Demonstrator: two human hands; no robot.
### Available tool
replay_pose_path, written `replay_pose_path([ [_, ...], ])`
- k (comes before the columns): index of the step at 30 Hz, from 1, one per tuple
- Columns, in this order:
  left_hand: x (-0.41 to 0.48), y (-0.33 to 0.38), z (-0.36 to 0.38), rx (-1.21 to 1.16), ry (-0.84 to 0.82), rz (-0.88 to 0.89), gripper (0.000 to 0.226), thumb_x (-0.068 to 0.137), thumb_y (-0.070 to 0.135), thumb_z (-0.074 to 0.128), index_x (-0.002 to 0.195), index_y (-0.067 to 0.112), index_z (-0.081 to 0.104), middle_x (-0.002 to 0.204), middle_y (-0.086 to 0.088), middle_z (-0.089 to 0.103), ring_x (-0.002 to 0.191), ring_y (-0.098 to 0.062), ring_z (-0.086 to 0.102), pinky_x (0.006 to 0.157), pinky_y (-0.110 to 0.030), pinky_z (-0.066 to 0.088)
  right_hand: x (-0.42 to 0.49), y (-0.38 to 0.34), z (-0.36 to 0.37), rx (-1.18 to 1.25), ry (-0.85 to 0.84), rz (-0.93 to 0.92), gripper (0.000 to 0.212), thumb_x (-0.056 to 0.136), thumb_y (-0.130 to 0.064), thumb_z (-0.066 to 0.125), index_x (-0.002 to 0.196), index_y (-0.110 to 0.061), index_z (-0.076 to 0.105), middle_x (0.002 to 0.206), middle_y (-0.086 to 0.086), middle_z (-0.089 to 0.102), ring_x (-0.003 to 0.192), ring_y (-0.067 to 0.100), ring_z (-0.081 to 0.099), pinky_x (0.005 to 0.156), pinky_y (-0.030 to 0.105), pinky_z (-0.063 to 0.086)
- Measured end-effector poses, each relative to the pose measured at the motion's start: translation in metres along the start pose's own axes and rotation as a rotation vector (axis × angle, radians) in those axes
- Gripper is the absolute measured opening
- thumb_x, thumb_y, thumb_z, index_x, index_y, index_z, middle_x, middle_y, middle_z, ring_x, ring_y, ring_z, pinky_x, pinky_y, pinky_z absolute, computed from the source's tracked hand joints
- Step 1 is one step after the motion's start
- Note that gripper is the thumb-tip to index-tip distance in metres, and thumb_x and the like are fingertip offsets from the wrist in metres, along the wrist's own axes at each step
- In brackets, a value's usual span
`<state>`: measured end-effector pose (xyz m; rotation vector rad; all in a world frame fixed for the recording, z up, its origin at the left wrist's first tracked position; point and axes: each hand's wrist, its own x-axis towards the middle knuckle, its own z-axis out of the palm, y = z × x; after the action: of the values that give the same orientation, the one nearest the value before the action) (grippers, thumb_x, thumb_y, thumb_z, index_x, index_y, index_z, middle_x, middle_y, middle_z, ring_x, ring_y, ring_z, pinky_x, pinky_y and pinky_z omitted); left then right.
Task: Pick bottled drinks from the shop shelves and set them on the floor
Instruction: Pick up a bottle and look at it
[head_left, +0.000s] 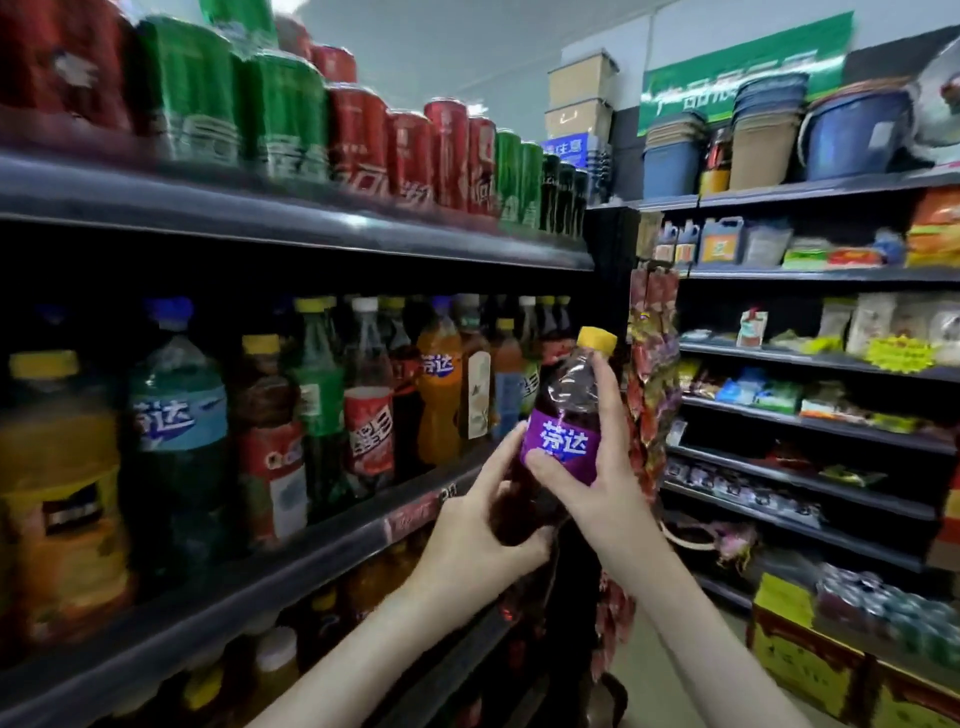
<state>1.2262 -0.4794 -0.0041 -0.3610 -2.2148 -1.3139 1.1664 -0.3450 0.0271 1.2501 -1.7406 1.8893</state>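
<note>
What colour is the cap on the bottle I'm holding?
Yellow; the bottle has a purple label, seen in the head view.

Stacked buckets, blue and tan, stand along the top shelf of the right-hand rack, with cardboard boxes piled at its left end. A green sign hangs on the wall behind. Snack packets dangle at the rack's left edge.

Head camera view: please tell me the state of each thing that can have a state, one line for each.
Purple-label bottle: cap on, tilted, held in the air off the shelf.
Left hand: closed around the bottle's lower part.
Right hand: closed around the bottle's label and neck.
Orange bottle: capped, upright on the middle shelf.
Red cans: upright on the top shelf.
</note>
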Motion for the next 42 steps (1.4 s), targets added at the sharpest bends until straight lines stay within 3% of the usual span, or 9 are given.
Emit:
replay_pose_path([
  [7,0.108,-0.061,0.036,0.230,0.136,-0.014,0.097,0.080,0.022,0.070,0.146,0.057,0.007,0.114,0.052,0.047,0.112,0.022,0.047,0.090,-0.001,0.037,0.102,0.112,-0.052,0.132,-0.102,0.052,0.095,0.070,-0.043,0.077,0.136,-0.064,0.012,0.130,-0.033,0.043,0.109,-0.003,0.059,0.079,0.013,0.051],
  [13,0.169,-0.093,0.053,0.434,0.297,-0.136,0.092,0.082,0.041,0.066,0.141,0.063,-0.001,0.129,0.031,0.048,0.117,0.011,0.049,0.093,-0.008,0.041,0.174,0.183,-0.061,0.087,-0.236,-0.199,0.097,0.083,-0.010,0.073,0.145,-0.043,0.005,0.120,-0.056,0.031,0.112,-0.017,0.049,0.080,0.002,0.043],
  [16,0.198,-0.090,0.048,0.663,0.355,-0.125,0.069,0.085,0.061,0.049,0.145,0.055,0.014,0.129,0.025,0.049,0.122,0.007,0.044,0.101,-0.010,0.033,0.209,0.202,-0.074,0.134,-0.194,-0.264,0.093,0.082,-0.011,0.073,0.147,-0.032,0.010,0.132,-0.047,0.028,0.119,-0.018,0.042,0.089,0.000,0.037],
  [21,0.243,-0.108,0.050,1.440,0.701,0.011,0.054,0.086,0.037,0.061,0.136,0.018,0.052,0.118,0.000,0.066,0.126,-0.025,0.049,0.112,-0.052,0.004,0.252,0.235,-0.111,0.114,-0.145,-0.289,0.092,0.082,-0.023,0.071,0.146,-0.040,0.008,0.131,-0.055,0.014,0.126,-0.020,0.031,0.097,0.002,0.033],
  [29,0.320,-0.117,0.038,1.579,0.600,-0.310,0.097,0.086,0.056,0.050,0.150,0.030,-0.018,0.137,-0.014,0.054,0.144,-0.031,0.022,0.104,-0.049,-0.032,0.266,0.265,-0.136,0.176,-0.216,-0.220,0.096,0.082,-0.025,0.071,0.144,-0.052,0.003,0.127,-0.056,0.017,0.120,-0.023,0.035,0.088,-0.002,0.036],
  [32,0.323,-0.121,0.037,1.459,0.636,-0.389,0.081,0.085,0.055,0.052,0.150,0.026,0.013,0.132,-0.009,0.053,0.130,-0.028,0.039,0.110,-0.047,-0.008,0.264,0.270,-0.141,0.170,-0.232,-0.209,0.094,0.078,-0.039,0.068,0.143,-0.055,0.002,0.145,-0.034,0.019,0.132,-0.007,0.034,0.103,0.020,0.042],
  [35,0.313,-0.119,0.052,1.328,0.700,-0.203,0.068,0.084,0.040,0.063,0.140,0.019,0.032,0.118,-0.008,0.052,0.109,-0.028,0.051,0.102,-0.045,0.027,0.261,0.278,-0.145,0.153,-0.222,-0.205,0.094,0.076,-0.046,0.066,0.143,-0.055,0.001,0.148,-0.033,0.011,0.142,0.002,0.023,0.114,0.040,0.032],
  [37,0.300,-0.118,0.068,1.193,0.715,-0.031,0.063,0.084,0.028,0.068,0.135,0.015,0.033,0.115,-0.011,0.050,0.102,-0.026,0.053,0.088,-0.035,0.045,0.259,0.283,-0.147,0.179,-0.208,-0.186,0.094,0.076,-0.044,0.067,0.143,-0.056,0.002,0.140,-0.050,0.007,0.139,-0.008,0.021,0.112,0.034,0.032],
  [42,0.268,-0.120,0.090,1.119,0.785,0.190,0.044,0.092,0.028,0.054,0.130,0.013,0.036,0.116,-0.019,0.053,0.103,-0.019,0.053,0.088,-0.020,0.046,0.255,0.291,-0.150,0.272,-0.174,-0.148,0.095,0.077,-0.036,0.070,0.145,-0.054,0.005,0.136,-0.052,0.008,0.127,-0.022,0.028,0.090,0.000,0.037],
])
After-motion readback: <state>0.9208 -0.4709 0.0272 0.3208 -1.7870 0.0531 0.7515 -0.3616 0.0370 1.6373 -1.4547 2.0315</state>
